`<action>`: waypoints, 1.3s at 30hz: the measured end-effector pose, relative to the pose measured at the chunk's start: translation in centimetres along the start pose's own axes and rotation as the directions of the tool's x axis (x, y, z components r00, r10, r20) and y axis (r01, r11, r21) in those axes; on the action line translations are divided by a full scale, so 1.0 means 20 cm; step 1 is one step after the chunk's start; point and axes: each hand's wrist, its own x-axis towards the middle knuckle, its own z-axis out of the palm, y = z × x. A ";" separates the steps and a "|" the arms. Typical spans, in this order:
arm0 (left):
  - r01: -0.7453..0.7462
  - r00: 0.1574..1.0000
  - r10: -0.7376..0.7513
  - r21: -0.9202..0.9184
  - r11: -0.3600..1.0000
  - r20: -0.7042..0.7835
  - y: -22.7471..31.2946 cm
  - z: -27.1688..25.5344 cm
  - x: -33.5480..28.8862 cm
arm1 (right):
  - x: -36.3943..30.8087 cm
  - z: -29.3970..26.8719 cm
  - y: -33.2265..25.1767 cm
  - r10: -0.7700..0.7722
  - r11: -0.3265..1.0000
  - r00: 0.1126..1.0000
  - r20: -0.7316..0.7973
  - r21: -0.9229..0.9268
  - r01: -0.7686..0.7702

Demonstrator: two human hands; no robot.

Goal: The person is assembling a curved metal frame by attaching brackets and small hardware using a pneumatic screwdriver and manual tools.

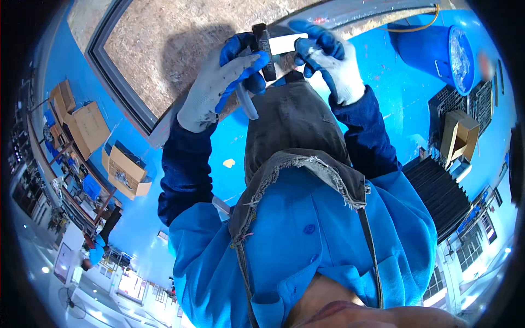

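Observation:
My left hand [225, 76], in a white glove with blue coated fingers, is closed around a slim black bar-shaped piece [263, 52] with pale printing, held upright. A flat white strip [285, 44] reaches from that black piece toward my right hand [334, 65], gloved the same way. The right fingers are curled, their tips at the strip's right end; the exact grip is partly hidden. Below my left palm hangs a narrow greyish strip [247, 104], its upper end hidden by the glove. Both hands are above the near edge of a grey-framed work surface [158, 60].
A worn dark apron [295, 123] covers my front. At the right stand a blue bin [424, 52] with clear plastic inside, black crates, a cardboard box [459, 136] and a black ribbed stack [437, 197]. Open cartons [87, 128] are at the left. Another person [95, 251] is far off at lower left.

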 end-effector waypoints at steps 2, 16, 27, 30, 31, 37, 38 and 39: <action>0.029 1.000 -0.029 0.042 0.999 0.009 -0.02 -0.01 -0.03 | -0.05 0.00 0.08 0.057 0.987 0.997 0.045 0.145 -0.063; -0.286 0.954 0.175 0.558 0.779 0.245 -0.04 -0.24 -0.18 | -0.13 0.09 0.22 0.196 0.878 0.974 0.109 0.422 -0.224; -0.042 0.999 0.049 -0.471 0.881 0.002 -0.05 -0.13 -0.18 | -0.11 0.16 0.21 0.114 0.719 0.980 0.161 0.667 -0.193; -0.150 0.981 0.122 -0.189 0.970 -0.154 -0.21 -0.13 -0.23 | -0.08 0.18 0.21 0.111 0.723 0.990 0.087 0.676 -0.141; -0.173 0.970 0.153 -0.094 0.980 -0.187 -0.29 -0.14 -0.23 | -0.07 0.18 0.21 0.152 0.787 0.988 0.001 0.605 -0.121; -0.458 0.795 0.587 0.486 0.745 -0.150 -0.26 0.00 -0.10 | -0.07 0.18 0.17 0.206 0.875 0.978 -0.009 0.449 -0.180; -0.525 0.814 0.561 0.221 0.822 -0.153 -0.27 0.01 -0.07 | -0.08 0.18 0.14 0.242 0.878 0.970 0.008 0.423 -0.223; -0.547 0.832 0.535 -0.061 0.835 -0.146 -0.28 0.02 -0.06 | -0.09 0.19 0.13 0.242 0.879 0.970 0.009 0.422 -0.223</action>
